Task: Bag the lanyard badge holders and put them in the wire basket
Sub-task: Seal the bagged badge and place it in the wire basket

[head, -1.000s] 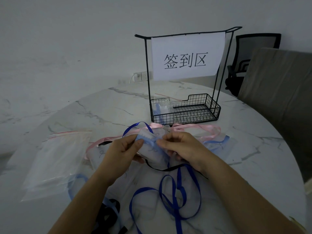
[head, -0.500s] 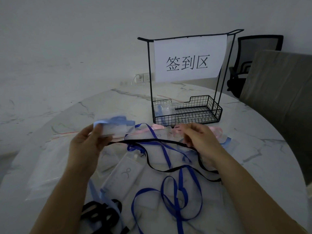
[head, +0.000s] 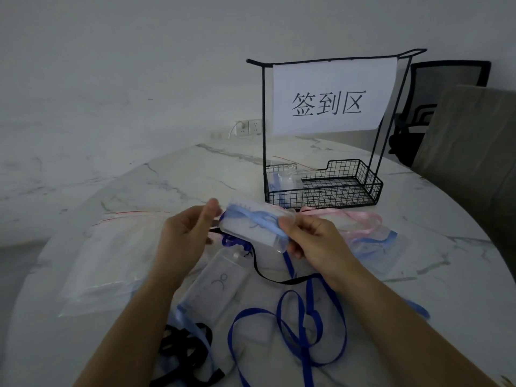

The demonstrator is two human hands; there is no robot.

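On my feed, a clear plastic badge holder wound with a light blue lanyard (head: 254, 227) sits between my left hand (head: 184, 236) and my right hand (head: 315, 241), above a round white marble table (head: 167, 177). A stack of clear zip bags (head: 111, 255) lies on the table left of my left hand. Nearer me than that hand lies a second clear flat badge holder (head: 215, 283), and nearer still a black lanyard heap (head: 181, 350). A dark blue looped lanyard (head: 296, 317) lies nearer me than my right hand. Beyond that hand, a pink ribbon lanyard (head: 349, 216) lies in front of a black wire basket (head: 335, 191). The basket has a bagged holder (head: 282, 182) in its left end and a white paper sign (head: 332, 99) hanging above it. Another bagged badge holder (head: 374, 247) lies right of my right hand.
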